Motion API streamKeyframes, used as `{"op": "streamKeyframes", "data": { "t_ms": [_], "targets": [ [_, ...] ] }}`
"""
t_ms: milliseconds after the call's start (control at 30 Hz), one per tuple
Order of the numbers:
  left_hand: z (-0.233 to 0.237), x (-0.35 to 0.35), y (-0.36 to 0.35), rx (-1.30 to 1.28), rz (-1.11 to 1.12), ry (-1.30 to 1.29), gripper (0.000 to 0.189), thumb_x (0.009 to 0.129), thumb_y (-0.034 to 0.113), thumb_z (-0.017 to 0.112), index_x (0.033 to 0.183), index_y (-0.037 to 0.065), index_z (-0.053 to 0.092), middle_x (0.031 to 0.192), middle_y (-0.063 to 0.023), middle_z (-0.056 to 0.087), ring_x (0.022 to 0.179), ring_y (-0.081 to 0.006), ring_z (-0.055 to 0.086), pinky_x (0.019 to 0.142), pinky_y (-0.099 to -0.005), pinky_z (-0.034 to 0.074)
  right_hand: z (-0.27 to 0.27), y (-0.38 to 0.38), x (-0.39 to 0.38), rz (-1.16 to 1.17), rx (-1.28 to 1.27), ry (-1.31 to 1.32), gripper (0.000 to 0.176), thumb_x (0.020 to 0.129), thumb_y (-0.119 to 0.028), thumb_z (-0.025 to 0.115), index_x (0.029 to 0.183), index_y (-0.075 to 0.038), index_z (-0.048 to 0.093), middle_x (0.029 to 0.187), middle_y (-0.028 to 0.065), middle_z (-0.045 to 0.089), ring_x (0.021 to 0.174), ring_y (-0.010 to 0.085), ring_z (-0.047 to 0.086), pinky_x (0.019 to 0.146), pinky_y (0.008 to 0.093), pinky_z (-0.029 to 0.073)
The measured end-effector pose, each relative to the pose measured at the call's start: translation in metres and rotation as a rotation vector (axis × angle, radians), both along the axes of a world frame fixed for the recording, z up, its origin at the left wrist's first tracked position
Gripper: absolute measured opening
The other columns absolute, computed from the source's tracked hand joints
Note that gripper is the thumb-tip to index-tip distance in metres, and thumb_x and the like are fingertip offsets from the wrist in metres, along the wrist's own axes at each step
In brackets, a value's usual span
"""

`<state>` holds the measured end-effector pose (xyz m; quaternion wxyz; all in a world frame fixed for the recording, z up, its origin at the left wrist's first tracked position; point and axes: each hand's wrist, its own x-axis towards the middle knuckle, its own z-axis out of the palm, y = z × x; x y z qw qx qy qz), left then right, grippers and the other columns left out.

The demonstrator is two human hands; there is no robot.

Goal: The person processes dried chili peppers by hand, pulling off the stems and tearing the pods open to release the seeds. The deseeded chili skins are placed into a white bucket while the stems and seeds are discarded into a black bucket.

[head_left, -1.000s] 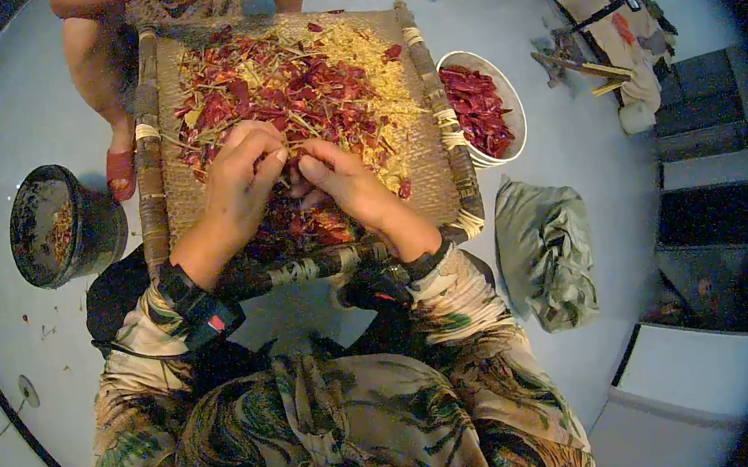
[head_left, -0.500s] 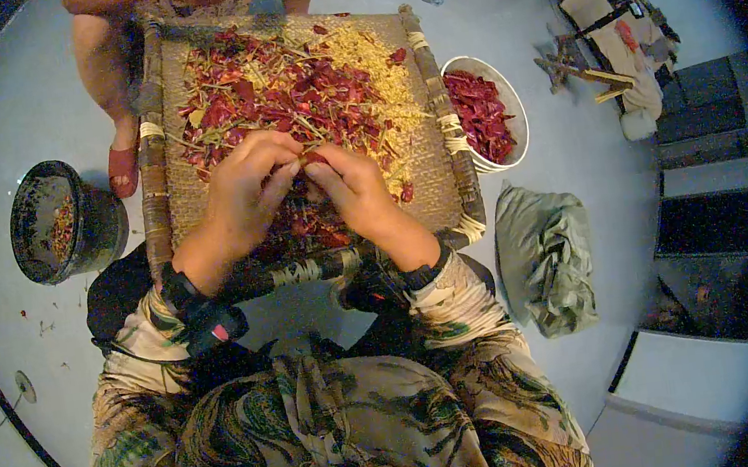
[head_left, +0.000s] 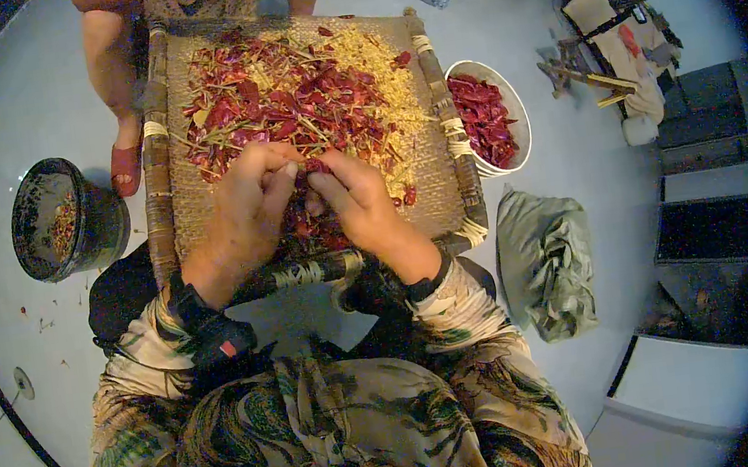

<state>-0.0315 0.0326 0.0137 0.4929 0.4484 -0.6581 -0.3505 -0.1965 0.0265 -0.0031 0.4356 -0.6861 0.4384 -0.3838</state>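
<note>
— Where was the dried chilli (head_left: 317, 164)?
— Near end of the woven tray (head_left: 166, 195), with left hand (head_left: 245, 210) and right hand (head_left: 363, 205) fingertips clamped on it.
— Risk?
— Looked brittle; it could've snapped, flinging seeds off the tray.

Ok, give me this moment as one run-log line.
left hand: pinching dried chili | right hand: pinching same chili | under hands: woven tray | right of tray: white bowl of chilies | left: black bucket
</note>
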Motion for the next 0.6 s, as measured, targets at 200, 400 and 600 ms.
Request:
{"op": "streamKeyframes", "data": {
  "t_ms": [200,400,600],
  "targets": [
    [-0.002,-0.002,-0.001,0.15,-0.012,0.24,0.005,0.088,0.007,0.051,0.087,0.003,0.051,0.078,-0.0037,0.056,0.06,-0.0081,0.051,0.051,-0.0226,0.041,0.007,0.001,0.002,0.023,-0.197,0.139,0.016,0.079,-0.006,0.056,0.091,0.004,0.056,0.079,0.0201,0.057,0.073,0.0375,0.056,0.062,0.0395,0.045],
    [-0.001,0.004,-0.008,0.635,-0.077,0.569,0.007,0.083,0.007,0.056,0.079,0.005,0.052,0.058,0.0025,0.046,0.045,-0.0051,0.036,0.041,-0.0205,0.028,0.01,-0.001,0.002,0.049,-0.395,0.215,0.014,0.077,-0.005,0.055,0.087,0.003,0.056,0.079,0.0199,0.055,0.073,0.0388,0.055,0.061,0.0416,0.045],
    [-0.007,0.015,-0.014,0.866,-0.225,0.839,0.004,0.081,0.004,0.056,0.078,0.003,0.054,0.056,0.0031,0.045,0.041,-0.0055,0.033,0.04,-0.0208,0.026,0.008,0.001,0.001,0.094,-0.412,0.202,0.014,0.076,-0.004,0.054,0.089,0.003,0.056,0.082,0.0203,0.055,0.074,0.0389,0.055,0.063,0.042,0.046]
  ]
}}
